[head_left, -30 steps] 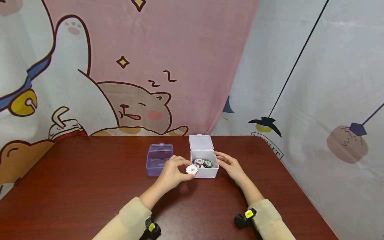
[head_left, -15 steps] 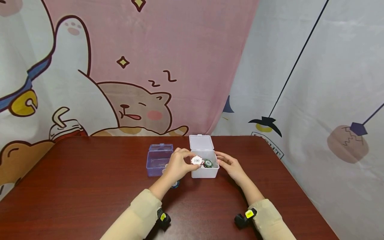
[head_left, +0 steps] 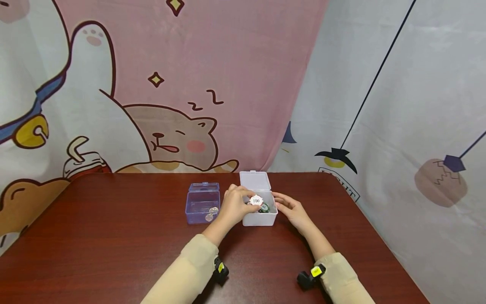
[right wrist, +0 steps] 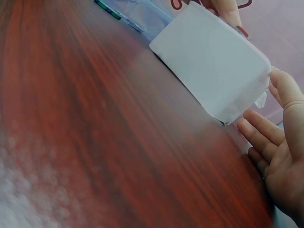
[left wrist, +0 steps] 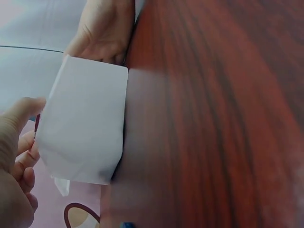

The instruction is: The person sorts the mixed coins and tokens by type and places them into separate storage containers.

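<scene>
My left hand (head_left: 231, 207) pinches a white poker chip (head_left: 256, 200) marked 100 between thumb and fingertips, over the mouth of a white plastic box (head_left: 260, 220). The box's lid (head_left: 255, 180) stands raised at the back. Inside lies a green chip (head_left: 265, 207); the left hand and the held chip hide other contents. My right hand (head_left: 294, 213) rests its fingers against the box's right side, thumb near the rim. In the right wrist view its fingers (right wrist: 261, 130) are extended beside the white wall. The left wrist view shows the left hand (left wrist: 16, 161) at the box's rim.
To the left stands a blue see-through box (head_left: 195, 217), lid up, with a few silvery coins (head_left: 209, 217) in it. A green-edged round thing (right wrist: 108, 9) lies near it in the right wrist view. Both stand on a dark red-brown table (head_left: 114, 236) before a printed curtain (head_left: 247, 84).
My left hand has moved right and slightly up with the chip, from the white box's front-left edge to over its opening. Coins in the blue box came into sight. The right hand stays put.
</scene>
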`<state>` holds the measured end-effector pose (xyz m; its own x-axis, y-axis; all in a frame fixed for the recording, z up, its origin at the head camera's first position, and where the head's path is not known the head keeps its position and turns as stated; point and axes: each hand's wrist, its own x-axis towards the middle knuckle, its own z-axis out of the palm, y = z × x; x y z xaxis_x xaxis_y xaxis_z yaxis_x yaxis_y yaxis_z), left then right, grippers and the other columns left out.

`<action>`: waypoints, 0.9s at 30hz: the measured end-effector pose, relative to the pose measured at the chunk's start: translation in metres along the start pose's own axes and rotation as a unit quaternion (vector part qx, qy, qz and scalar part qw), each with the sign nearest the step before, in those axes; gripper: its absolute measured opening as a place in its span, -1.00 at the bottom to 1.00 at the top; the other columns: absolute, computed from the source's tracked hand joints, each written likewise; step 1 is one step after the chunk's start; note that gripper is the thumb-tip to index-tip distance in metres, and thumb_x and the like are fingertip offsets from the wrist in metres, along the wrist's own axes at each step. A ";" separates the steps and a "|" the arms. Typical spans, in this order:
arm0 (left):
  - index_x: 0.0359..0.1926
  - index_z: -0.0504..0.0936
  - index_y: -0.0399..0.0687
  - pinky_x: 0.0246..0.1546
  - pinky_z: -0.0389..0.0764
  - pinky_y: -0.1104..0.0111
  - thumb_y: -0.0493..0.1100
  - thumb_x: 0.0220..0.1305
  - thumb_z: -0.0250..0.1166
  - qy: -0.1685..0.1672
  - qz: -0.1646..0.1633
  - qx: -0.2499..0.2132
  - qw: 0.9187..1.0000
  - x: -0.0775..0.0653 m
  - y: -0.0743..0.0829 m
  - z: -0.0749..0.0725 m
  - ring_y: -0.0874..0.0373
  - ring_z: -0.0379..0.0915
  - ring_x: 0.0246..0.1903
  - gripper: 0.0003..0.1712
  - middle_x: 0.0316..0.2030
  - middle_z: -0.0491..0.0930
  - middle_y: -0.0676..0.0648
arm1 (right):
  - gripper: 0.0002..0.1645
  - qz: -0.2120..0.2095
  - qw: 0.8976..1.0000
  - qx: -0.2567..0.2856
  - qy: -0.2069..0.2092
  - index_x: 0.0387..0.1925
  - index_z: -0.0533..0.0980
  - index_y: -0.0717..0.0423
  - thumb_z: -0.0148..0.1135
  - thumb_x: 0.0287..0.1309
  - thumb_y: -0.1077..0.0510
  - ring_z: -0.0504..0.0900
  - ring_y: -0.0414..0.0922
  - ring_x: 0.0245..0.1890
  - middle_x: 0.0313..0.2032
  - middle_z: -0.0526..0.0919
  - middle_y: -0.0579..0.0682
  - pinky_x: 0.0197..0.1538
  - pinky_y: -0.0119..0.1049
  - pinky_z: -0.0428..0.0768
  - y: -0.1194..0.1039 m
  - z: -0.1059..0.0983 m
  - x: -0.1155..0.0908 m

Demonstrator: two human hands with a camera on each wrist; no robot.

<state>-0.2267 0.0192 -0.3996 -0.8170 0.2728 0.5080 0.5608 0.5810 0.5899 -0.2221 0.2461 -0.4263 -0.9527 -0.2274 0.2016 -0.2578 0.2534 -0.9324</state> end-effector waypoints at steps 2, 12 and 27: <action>-0.24 0.76 -0.10 -0.19 0.31 0.20 -0.06 -0.17 0.58 0.003 -0.001 0.010 1.000 0.001 0.000 0.002 0.10 0.32 -0.27 -0.60 -0.32 0.65 0.01 | -0.50 0.001 1.000 0.001 0.000 0.25 0.38 0.32 0.13 0.29 0.29 0.47 0.12 0.11 0.07 0.52 0.32 0.10 -0.14 0.43 0.000 0.000 0.000; -0.20 0.77 -0.06 -0.24 0.26 0.21 -0.01 -0.14 0.57 -0.003 -0.020 0.038 0.999 0.005 -0.006 0.009 0.09 0.31 -0.26 -0.58 -0.30 0.66 0.02 | -0.50 0.000 1.000 0.003 -0.001 0.25 0.37 0.32 0.13 0.29 0.30 0.45 0.16 0.13 0.08 0.52 0.34 0.07 -0.26 0.43 -0.002 -0.001 0.000; -0.16 0.75 -0.09 -0.22 0.29 0.18 0.03 -0.14 0.54 -0.014 -0.037 0.091 0.995 0.006 -0.006 0.012 0.05 0.36 -0.23 -0.52 -0.26 0.66 0.01 | -0.49 -0.003 1.000 0.004 0.001 0.25 0.38 0.29 0.14 0.30 0.26 0.45 0.18 0.12 0.08 0.52 0.33 0.12 -0.11 0.41 0.013 -0.002 0.005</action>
<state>-0.2365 0.0264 -0.4081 -0.8603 0.2435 0.4479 0.4669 0.7291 0.5005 -0.2307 0.2506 -0.4372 -0.9514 -0.2276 0.2077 -0.2622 0.2439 -0.9337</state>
